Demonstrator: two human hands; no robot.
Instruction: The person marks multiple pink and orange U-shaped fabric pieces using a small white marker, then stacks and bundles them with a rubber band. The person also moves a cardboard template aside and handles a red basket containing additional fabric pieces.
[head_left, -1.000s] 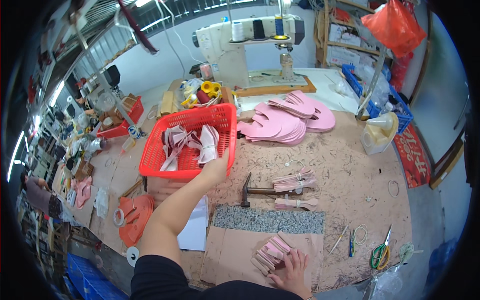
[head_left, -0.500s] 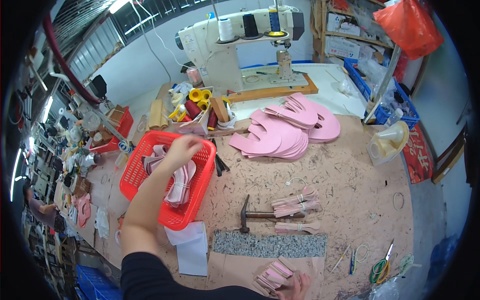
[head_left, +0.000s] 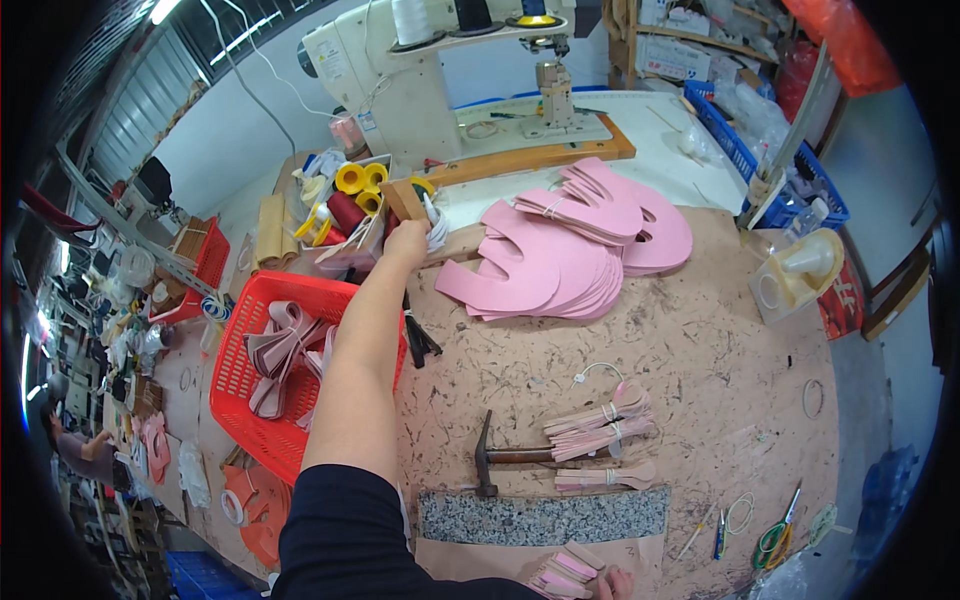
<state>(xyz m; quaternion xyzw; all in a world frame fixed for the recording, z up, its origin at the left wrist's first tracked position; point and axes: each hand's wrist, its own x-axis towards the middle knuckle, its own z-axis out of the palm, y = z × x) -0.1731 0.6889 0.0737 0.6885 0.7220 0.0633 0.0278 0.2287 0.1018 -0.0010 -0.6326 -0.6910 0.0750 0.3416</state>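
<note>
My left hand (head_left: 406, 246) reaches far forward to the front right edge of a box of thread spools (head_left: 350, 255). It is beside a brown wooden block (head_left: 404, 200) and a white nozzle-like piece (head_left: 434, 222); its fingers are hidden, so a hold cannot be told. At the lower edge, my right hand (head_left: 616, 584) is partly cut off, with its fingers closed at the end of a bundle of pink strips (head_left: 566, 574). Under my left forearm, a red plastic basket (head_left: 232, 375) contains tied bundles of pinkish-grey pieces (head_left: 285, 345).
Pink cut sheets (head_left: 560, 270) lie stacked near the sewing machine (head_left: 400, 90). A hammer (head_left: 486, 455), tied strip bundles (head_left: 605, 425) and a speckled stone slab (head_left: 540, 515) lie mid-table. Scissors (head_left: 775, 540) are at right. Another person (head_left: 80, 445) is at far left.
My left hand has moved from above the red basket forward and right to the spool box. My right hand stays by the pink strips. The whole view has shifted a little.
</note>
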